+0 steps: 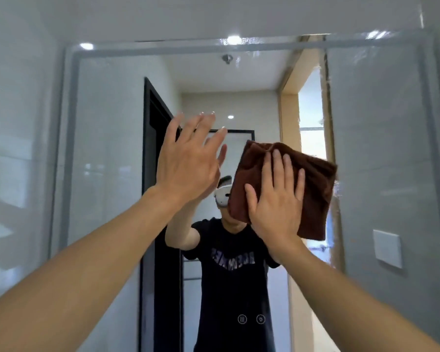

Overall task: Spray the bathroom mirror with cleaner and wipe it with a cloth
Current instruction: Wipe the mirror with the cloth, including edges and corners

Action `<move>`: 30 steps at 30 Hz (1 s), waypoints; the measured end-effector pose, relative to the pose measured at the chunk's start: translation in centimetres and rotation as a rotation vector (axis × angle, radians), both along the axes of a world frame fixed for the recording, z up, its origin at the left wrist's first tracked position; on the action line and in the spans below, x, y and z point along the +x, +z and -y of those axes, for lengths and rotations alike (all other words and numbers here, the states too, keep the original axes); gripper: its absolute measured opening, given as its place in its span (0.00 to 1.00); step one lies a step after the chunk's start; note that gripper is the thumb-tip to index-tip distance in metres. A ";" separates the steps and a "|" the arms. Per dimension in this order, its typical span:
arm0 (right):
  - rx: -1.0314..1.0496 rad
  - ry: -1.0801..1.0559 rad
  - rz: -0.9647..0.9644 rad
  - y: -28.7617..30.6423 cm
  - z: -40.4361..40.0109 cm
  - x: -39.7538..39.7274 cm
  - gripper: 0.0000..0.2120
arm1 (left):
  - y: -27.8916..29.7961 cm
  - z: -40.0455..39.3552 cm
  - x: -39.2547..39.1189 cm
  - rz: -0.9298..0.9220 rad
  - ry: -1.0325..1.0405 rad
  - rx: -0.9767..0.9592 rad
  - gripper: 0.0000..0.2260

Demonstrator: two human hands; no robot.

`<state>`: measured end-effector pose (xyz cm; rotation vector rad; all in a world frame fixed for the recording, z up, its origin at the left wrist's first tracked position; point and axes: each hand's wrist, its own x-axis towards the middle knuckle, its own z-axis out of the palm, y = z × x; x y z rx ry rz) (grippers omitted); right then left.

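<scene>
Brown cloth (285, 186) lying under right hand (277, 201), fingers spreading flat | left hand (188, 163) hovering, fingers splayed | mirror (107, 174) reflecting unreadable reversed shirt lettering

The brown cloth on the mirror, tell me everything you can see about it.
The brown cloth looks like soft, plush terry fabric, dark reddish brown, folded into a rough square with creases gathered near its top edge. It lies flat against the bathroom mirror, slightly tilted. The right hand presses on its lower left part with straight, spread fingers. The left hand is apart from it.
</scene>
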<state>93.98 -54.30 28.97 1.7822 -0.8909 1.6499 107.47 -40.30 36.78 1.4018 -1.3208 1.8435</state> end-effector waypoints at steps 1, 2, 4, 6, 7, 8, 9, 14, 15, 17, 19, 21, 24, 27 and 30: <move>-0.129 -0.006 -0.213 1.0 0.4 -0.6 0.34 | 0.3 -0.1 1.0 0.021 0.059 0.024 0.20; -0.233 -0.010 -0.390 2.3 1.1 -1.6 0.34 | 0.5 -0.2 1.6 0.014 0.089 0.036 0.21; -0.263 -0.030 -0.426 4.7 2.5 -3.1 0.33 | 1.0 0.2 2.7 -0.052 0.118 0.045 0.23; -0.101 -0.026 -0.124 6.5 3.3 -3.5 0.33 | 1.4 0.4 2.9 -0.104 0.130 0.020 0.24; -0.017 -0.010 0.025 7.2 3.3 -3.2 0.33 | 1.5 0.3 2.8 -0.111 0.108 0.002 0.23; 0.051 0.003 0.132 7.9 3.0 -2.7 0.33 | 1.6 0.1 2.6 -0.113 0.077 -0.015 0.24; 0.099 0.007 0.199 8.4 2.6 -2.0 0.33 | 1.8 -0.2 2.3 -0.117 0.041 -0.039 0.24; -0.190 -0.057 -0.150 8.7 1.3 -0.3 0.34 | 3.7 -0.8 0.8 -0.153 -0.094 -0.156 0.22; -0.299 -0.041 -0.337 9.0 1.5 -0.8 0.34 | 4.1 -0.6 0.4 -0.144 -0.111 -0.153 0.21; -0.387 -0.021 -0.566 9.9 2.7 -2.8 0.34 | 4.5 -0.4 -0.3 -0.086 -0.120 -0.131 0.21; -0.281 -0.035 -0.367 10.7 4.4 -4.7 0.32 | 4.8 -0.3 -1.2 0.004 -0.075 -0.091 0.24; -0.053 -0.035 0.062 12.0 5.0 -5.7 0.30 | 4.7 -0.6 -1.9 0.069 -0.012 -0.065 0.26; 0.213 -0.019 0.345 14.1 4.4 -5.0 0.30 | 4.9 -0.8 -1.9 0.080 0.030 -0.058 0.24; 0.122 -0.033 0.254 14.6 3.9 -4.1 0.32 | 6.7 -1.4 -1.7 -0.045 0.042 -0.024 0.24; -0.254 -0.037 -0.260 15.4 4.5 -5.4 0.32 | 7.8 -1.2 -2.9 0.049 0.029 0.054 0.22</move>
